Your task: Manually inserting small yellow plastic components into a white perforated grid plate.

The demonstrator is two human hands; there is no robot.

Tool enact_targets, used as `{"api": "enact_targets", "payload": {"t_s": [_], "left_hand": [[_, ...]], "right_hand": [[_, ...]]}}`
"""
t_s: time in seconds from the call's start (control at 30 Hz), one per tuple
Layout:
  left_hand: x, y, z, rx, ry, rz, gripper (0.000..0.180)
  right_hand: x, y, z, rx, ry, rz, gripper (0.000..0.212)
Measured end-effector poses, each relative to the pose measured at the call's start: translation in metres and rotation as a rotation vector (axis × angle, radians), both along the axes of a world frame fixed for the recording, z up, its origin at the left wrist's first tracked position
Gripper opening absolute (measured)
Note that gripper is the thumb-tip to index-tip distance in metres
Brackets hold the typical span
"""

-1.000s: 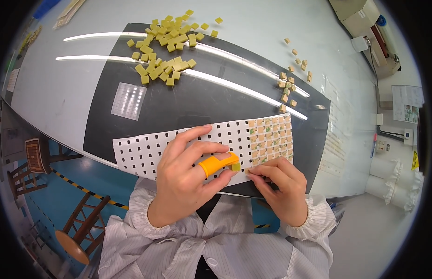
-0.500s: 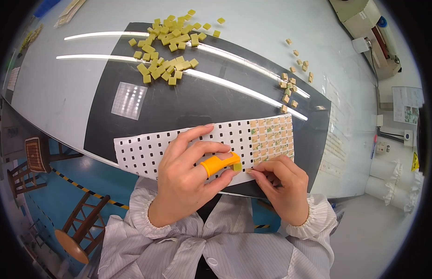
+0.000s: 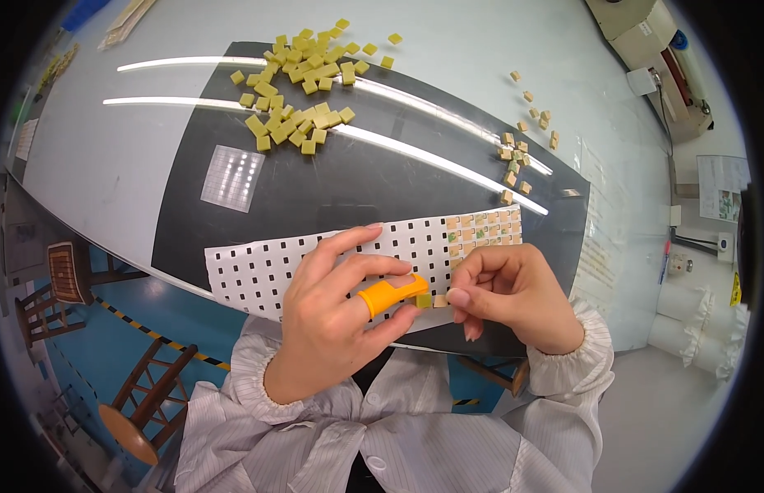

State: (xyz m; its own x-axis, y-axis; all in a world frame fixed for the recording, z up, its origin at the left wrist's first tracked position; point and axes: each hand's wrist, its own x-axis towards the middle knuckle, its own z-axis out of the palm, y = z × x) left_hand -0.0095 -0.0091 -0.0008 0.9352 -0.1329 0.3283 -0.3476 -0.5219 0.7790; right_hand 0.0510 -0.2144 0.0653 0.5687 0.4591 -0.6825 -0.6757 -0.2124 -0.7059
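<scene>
My left hand [image 3: 328, 316] is closed on a small olive-green block [image 3: 423, 301], held at its thumb and fingertips. A yellow-orange finger sleeve [image 3: 386, 296] sits on one finger of that hand. Below it lies a white sheet [image 3: 271, 283] with rows of small black squares. Beige and green-patterned square pieces [image 3: 484, 238] cover the sheet's right end. My right hand [image 3: 517, 287] hovers over the lower right of the sheet, thumb and index finger pinched. Whatever lies between them is hidden. One beige piece [image 3: 439, 301] shows between the green block and my right fingertips.
A loose heap of olive-green blocks [image 3: 304, 62] lies at the back, left of centre. Several beige blocks [image 3: 511, 154] are scattered at the back right. A clear gridded square [image 3: 232, 178] rests on the dark mat [image 3: 316, 185]. Stools [image 3: 139, 411] stand at the lower left.
My right hand has drawn slightly back to the right and turned, and the beige piece by the green block shows more. My left hand keeps its hold on the block.
</scene>
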Motion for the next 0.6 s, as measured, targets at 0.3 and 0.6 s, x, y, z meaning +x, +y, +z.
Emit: {"api": "enact_targets", "payload": {"t_s": [0.3, 0.6], "left_hand": [[-0.0004, 0.0015, 0.0007, 0.005, 0.020, -0.015, 0.028], [0.0005, 0.0010, 0.0018, -0.003, 0.014, -0.009, 0.025]], "right_hand": [[0.0015, 0.0062, -0.0107, 0.033, 0.020, 0.038, 0.010], [0.0013, 0.0066, -0.0101, 0.006, 0.018, 0.045, 0.009]]}}
